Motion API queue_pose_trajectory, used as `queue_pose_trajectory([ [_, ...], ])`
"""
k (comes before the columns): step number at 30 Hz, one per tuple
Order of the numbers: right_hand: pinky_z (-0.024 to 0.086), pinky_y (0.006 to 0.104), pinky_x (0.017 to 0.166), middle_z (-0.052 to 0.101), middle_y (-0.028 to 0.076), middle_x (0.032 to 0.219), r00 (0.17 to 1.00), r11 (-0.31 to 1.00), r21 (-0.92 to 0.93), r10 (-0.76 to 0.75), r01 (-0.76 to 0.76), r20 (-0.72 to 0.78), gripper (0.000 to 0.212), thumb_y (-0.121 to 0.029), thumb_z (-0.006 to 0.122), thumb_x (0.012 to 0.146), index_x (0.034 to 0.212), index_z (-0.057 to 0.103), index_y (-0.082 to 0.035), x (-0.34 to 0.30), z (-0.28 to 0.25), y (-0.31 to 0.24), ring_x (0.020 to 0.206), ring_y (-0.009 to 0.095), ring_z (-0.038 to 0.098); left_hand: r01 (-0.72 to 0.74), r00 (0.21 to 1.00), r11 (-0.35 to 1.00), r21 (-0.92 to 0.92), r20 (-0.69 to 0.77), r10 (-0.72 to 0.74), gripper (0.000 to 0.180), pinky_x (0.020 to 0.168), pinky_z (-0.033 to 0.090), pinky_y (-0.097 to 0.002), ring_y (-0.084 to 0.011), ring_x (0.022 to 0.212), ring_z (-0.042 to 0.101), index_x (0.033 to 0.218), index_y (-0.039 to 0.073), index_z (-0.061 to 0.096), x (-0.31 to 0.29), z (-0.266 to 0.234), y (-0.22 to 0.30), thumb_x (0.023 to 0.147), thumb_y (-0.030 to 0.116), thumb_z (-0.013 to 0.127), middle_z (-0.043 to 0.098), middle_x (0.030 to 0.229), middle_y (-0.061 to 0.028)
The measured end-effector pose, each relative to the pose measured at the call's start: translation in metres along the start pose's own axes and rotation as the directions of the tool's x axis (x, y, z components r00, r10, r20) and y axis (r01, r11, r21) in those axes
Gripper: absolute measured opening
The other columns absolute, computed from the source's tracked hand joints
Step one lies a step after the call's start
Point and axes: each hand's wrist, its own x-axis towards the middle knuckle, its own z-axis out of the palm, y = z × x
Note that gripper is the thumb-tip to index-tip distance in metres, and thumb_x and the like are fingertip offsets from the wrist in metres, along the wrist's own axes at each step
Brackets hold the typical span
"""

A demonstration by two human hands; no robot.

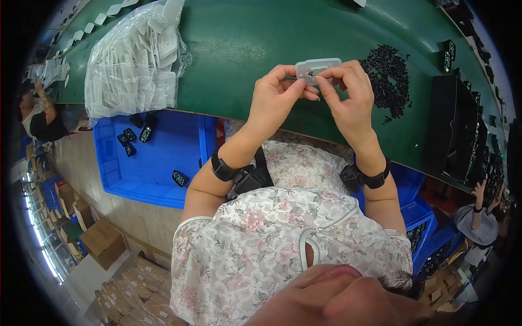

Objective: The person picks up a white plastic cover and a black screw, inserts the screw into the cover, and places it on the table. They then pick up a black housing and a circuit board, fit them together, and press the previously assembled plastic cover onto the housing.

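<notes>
Over the green table, my left hand (275, 101) pinches the left end of a small white plastic cover (333, 62) between thumb and fingers. My right hand (349, 100) is closed at the cover's lower right side, its thumb and forefinger pressed against it. A tiny dark part (311, 74) shows on the cover's face, between my two thumbs; whether my right fingertips also hold a small piece is hidden. To the right of my right hand lies a spread pile of small black parts (387, 76).
A clear plastic bag of white covers (133, 68) lies on the table's left. Below it, a blue bin (155, 163) contains several black parts with circuit boards. An open black box (443, 127) stands right. Other people work at the far left (46, 117) and far right (478, 223).
</notes>
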Motion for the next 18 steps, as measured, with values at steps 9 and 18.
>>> queue_pose_trajectory([
  [9,0.039,0.0231,0.06,0.053,0.001,0.078,0.983,0.969,0.167,0.182,-0.182,0.018,0.01,-0.007,0.07,0.082,0.082,0.061,-0.002,-0.001,0.001,-0.006,0.068,0.01,0.047,-0.132,0.991,0.991,-0.023,-0.009,0.132,0.014,0.072,0.055,-0.0249,-0.0142,0.08,0.066,0.104,-0.006,0.057,-0.004,0.003,-0.006,0.092,0.0,0.056,0.065,0.091,-0.0102],
  [18,0.035,0.0197,0.062,0.052,-0.001,0.089,0.96,0.923,0.321,0.257,-0.21,-0.11,0.026,-0.012,0.076,0.078,0.098,0.062,-0.005,-0.015,0.008,-0.001,0.072,0.006,0.044,-0.243,0.969,0.969,0.047,-0.028,0.245,0.011,0.065,0.052,-0.0246,-0.0126,0.075,0.063,0.1,-0.003,0.056,-0.01,0.004,-0.007,0.091,0.002,0.06,0.062,0.092,-0.0081],
])
